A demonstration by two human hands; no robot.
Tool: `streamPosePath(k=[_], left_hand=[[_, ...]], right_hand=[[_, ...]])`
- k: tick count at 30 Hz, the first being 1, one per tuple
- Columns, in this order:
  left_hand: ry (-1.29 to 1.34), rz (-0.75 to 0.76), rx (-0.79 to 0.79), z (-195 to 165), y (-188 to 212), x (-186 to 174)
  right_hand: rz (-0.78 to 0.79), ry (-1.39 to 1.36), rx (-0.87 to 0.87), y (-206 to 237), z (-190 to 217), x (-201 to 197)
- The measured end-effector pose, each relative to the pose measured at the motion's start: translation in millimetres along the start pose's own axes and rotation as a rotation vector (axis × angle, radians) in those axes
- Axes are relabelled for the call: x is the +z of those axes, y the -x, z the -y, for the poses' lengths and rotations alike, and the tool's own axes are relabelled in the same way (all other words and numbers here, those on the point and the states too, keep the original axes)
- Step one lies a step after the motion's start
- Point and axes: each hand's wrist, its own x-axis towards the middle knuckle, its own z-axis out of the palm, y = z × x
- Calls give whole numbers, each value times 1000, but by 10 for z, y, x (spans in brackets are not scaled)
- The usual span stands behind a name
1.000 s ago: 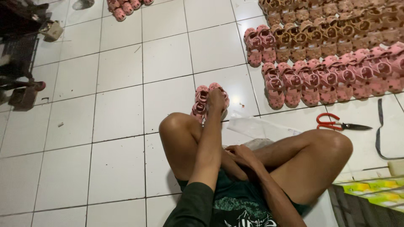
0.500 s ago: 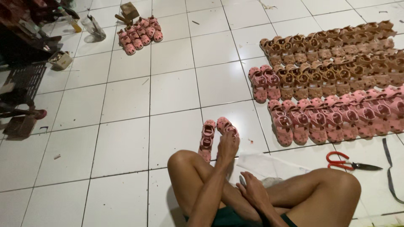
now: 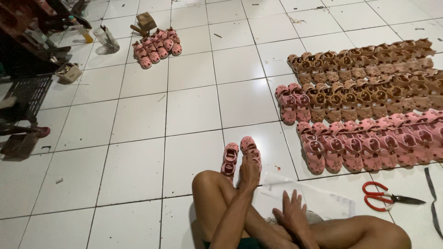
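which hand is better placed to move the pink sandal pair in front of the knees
Left, likely: the left hand already rests on the pink sandal pair, while the right hand lies back on the crossed legs.

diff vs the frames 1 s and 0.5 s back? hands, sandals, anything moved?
The left hand keeps resting on the pink sandal pair on the tile; neither shifted on the floor. The right hand went from lying between the crossed legs to a flat, spread-finger rest on the leg. Mostly the camera tilted up, bringing in more floor. Sandal rows and red scissors are unchanged.
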Motion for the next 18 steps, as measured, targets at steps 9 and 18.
streamPosePath(k=[9, 18], left_hand=[[62, -112, 95, 93, 189, -6], [-13, -224, 569, 50, 635, 121]], right_hand=[[-76, -134, -140, -4, -45, -3], [-415, -458, -133, -33, -95, -20]])
